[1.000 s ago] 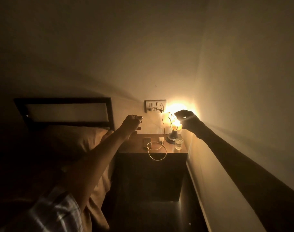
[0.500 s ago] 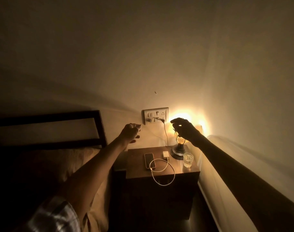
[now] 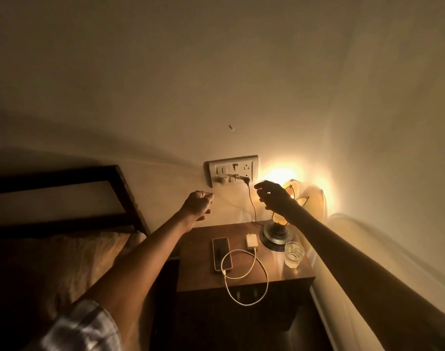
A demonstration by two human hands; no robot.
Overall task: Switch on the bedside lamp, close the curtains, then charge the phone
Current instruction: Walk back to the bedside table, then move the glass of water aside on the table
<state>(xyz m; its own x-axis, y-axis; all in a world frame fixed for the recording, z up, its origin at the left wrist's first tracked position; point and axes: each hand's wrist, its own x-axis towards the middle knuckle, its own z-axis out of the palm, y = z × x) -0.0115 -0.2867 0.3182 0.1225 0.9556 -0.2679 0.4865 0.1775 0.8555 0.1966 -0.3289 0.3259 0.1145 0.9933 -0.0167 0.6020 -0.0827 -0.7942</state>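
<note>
Since the bedside lamp [image 3: 279, 224] is already glowing at the back right corner of the desk [image 3: 198, 279], the lamp step is judged done and the curtains, which are not in view, are judged to be next, with the phone to follow. The bed [image 3: 64, 262] lies to the left of the desk, and the switchboard [image 3: 233, 171] is fixed on the wall above the desk's back edge, with a dark plug seated in it and its cord hanging down towards the lamp. For the withdrawal to be done well, the arms are best lifted up and back rather than swept sideways, since the glass [image 3: 294, 254] stands just beside the lamp base and could be tipped by a low forearm. The right hand [image 3: 274, 197] is held in front of the lamp shade with its fingers loosely curled; whether anything is touched or pinched by it cannot be told, as it is silhouetted against the light. The left hand [image 3: 198, 205] is raised near the switchboard's lower left corner, its fingers curled, and nothing can be made out in it. The phone [image 3: 222, 254] lies flat on the desk below and between both hands, well apart from each, and the cable [image 3: 246, 279] loops from its near end over the desk's front edge and back to the charger [image 3: 251, 241], which lies unplugged beside it.
</note>
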